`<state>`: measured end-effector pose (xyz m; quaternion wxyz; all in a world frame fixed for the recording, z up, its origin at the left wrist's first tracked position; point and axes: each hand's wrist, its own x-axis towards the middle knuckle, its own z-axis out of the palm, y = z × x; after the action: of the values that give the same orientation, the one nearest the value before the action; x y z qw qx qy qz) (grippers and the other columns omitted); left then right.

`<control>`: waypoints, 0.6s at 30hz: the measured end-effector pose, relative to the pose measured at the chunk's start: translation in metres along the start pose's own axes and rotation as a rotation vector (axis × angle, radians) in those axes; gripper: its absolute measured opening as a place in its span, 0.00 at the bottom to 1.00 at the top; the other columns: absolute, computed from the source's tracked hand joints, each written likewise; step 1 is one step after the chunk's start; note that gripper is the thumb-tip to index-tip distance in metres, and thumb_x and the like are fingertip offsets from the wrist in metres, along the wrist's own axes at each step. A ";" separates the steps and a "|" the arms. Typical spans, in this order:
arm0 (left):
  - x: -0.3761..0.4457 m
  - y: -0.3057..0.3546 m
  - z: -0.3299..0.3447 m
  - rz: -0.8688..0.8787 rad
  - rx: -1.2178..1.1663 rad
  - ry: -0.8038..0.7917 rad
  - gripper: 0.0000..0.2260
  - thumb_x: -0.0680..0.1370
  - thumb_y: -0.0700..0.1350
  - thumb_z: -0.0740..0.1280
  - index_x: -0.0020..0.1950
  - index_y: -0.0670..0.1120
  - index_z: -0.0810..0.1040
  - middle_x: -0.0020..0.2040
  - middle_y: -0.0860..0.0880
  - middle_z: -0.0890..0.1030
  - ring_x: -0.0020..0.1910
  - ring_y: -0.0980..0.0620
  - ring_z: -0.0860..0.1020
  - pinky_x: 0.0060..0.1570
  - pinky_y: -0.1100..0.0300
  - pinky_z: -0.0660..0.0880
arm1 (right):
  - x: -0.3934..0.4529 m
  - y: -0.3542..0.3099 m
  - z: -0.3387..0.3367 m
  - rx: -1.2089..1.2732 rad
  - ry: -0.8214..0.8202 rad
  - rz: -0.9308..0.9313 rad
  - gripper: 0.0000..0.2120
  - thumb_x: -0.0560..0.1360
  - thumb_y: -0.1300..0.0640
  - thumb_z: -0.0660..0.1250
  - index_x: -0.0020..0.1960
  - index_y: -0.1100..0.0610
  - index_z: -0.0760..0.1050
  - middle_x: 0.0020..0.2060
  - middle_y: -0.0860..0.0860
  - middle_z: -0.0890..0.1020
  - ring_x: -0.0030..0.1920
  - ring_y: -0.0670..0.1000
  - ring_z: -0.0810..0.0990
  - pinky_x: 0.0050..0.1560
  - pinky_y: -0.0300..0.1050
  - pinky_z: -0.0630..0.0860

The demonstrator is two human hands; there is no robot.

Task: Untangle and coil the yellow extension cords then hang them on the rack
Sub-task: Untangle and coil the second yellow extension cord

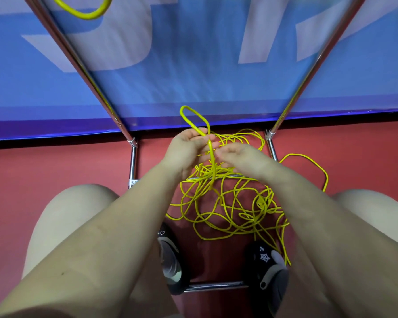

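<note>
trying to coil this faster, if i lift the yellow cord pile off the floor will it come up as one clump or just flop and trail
Likely floppy: the yellow cord lies in loose, thin, overlapping curls. It will probably trail, since strands cross the rack's floor bar and run past the right shoe. The loop above the left hand holds an arch, suggesting slight springiness.

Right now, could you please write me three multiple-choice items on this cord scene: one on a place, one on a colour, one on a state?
1. Where does most of the tangled cord lie?
A. on the floor between the shoes
B. over the rack's top bar
C. in a box

2. What colour is the floor?
A. green
B. red
C. white

3. What is the left hand doing?
A. resting on a knee
B. gripping a rack pole
C. holding up a loop of cord

Answers: 1 A, the heap spreads on the floor ahead of both shoes; 2 B, the bare floor is red; 3 C, a loop rises from its fingers.
</note>
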<state>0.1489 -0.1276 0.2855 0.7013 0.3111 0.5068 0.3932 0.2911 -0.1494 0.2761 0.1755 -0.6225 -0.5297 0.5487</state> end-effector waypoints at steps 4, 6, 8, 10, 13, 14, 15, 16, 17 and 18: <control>0.004 0.003 -0.002 0.009 -0.129 0.045 0.07 0.80 0.34 0.59 0.48 0.44 0.73 0.43 0.47 0.80 0.34 0.56 0.83 0.30 0.62 0.79 | -0.002 0.008 0.012 -0.161 -0.132 -0.081 0.10 0.77 0.59 0.65 0.50 0.67 0.74 0.41 0.61 0.77 0.42 0.51 0.72 0.49 0.56 0.73; 0.006 0.004 -0.003 0.022 -0.161 0.063 0.06 0.80 0.34 0.60 0.48 0.44 0.73 0.41 0.48 0.81 0.36 0.55 0.83 0.36 0.60 0.80 | -0.003 0.008 0.014 -0.142 -0.109 -0.099 0.07 0.77 0.61 0.64 0.46 0.66 0.72 0.41 0.65 0.79 0.41 0.54 0.75 0.48 0.57 0.74; 0.008 0.006 -0.005 0.037 -0.191 0.061 0.05 0.80 0.36 0.60 0.49 0.44 0.73 0.40 0.48 0.82 0.37 0.55 0.83 0.38 0.60 0.79 | -0.002 0.006 0.013 -0.059 -0.077 -0.110 0.04 0.77 0.61 0.64 0.43 0.59 0.72 0.41 0.61 0.81 0.45 0.61 0.81 0.52 0.60 0.75; 0.009 0.006 -0.005 0.025 -0.141 0.040 0.03 0.81 0.40 0.60 0.49 0.45 0.73 0.43 0.48 0.81 0.38 0.55 0.82 0.39 0.62 0.79 | -0.002 0.004 0.010 0.030 -0.025 -0.137 0.04 0.78 0.61 0.63 0.44 0.57 0.71 0.39 0.57 0.81 0.43 0.58 0.83 0.49 0.55 0.78; 0.007 0.000 -0.004 -0.059 0.146 -0.053 0.05 0.82 0.44 0.58 0.50 0.48 0.73 0.46 0.50 0.80 0.43 0.54 0.79 0.41 0.63 0.75 | -0.002 -0.003 0.000 0.252 0.150 -0.141 0.06 0.78 0.62 0.62 0.42 0.55 0.71 0.36 0.54 0.80 0.29 0.44 0.81 0.35 0.36 0.78; 0.005 -0.005 -0.003 -0.090 0.268 -0.115 0.07 0.82 0.45 0.57 0.49 0.49 0.74 0.46 0.51 0.79 0.43 0.55 0.77 0.39 0.65 0.73 | -0.003 -0.005 -0.005 0.326 0.222 -0.125 0.07 0.78 0.61 0.62 0.42 0.54 0.71 0.36 0.52 0.79 0.27 0.42 0.80 0.31 0.33 0.76; 0.004 -0.009 -0.003 -0.109 0.390 -0.182 0.08 0.82 0.46 0.57 0.49 0.49 0.75 0.45 0.51 0.79 0.42 0.55 0.76 0.37 0.67 0.72 | -0.003 -0.006 -0.010 0.405 0.283 -0.105 0.07 0.79 0.60 0.61 0.41 0.54 0.71 0.36 0.51 0.79 0.26 0.42 0.80 0.29 0.32 0.75; 0.002 -0.014 -0.003 -0.105 0.515 -0.238 0.09 0.82 0.47 0.57 0.48 0.48 0.76 0.45 0.51 0.78 0.41 0.55 0.75 0.35 0.68 0.71 | -0.002 -0.006 -0.016 0.483 0.329 -0.085 0.08 0.79 0.58 0.61 0.41 0.55 0.71 0.37 0.50 0.80 0.26 0.42 0.80 0.29 0.32 0.75; 0.002 -0.018 -0.003 -0.074 0.619 -0.277 0.09 0.82 0.47 0.58 0.50 0.47 0.76 0.46 0.51 0.78 0.42 0.56 0.75 0.36 0.69 0.70 | -0.002 -0.006 -0.021 0.553 0.358 -0.064 0.09 0.79 0.57 0.60 0.41 0.56 0.71 0.38 0.50 0.80 0.27 0.42 0.81 0.31 0.33 0.76; 0.003 -0.022 -0.004 -0.027 0.676 -0.300 0.07 0.81 0.46 0.60 0.52 0.46 0.76 0.45 0.51 0.78 0.43 0.57 0.75 0.39 0.69 0.70 | -0.002 -0.006 -0.024 0.607 0.374 -0.041 0.09 0.80 0.55 0.60 0.41 0.56 0.71 0.38 0.49 0.81 0.28 0.43 0.81 0.34 0.34 0.77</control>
<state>0.1508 -0.1361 0.2650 0.6306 0.5725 0.5037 0.1446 0.3098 -0.1402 0.2896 0.4573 -0.6208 -0.3139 0.5540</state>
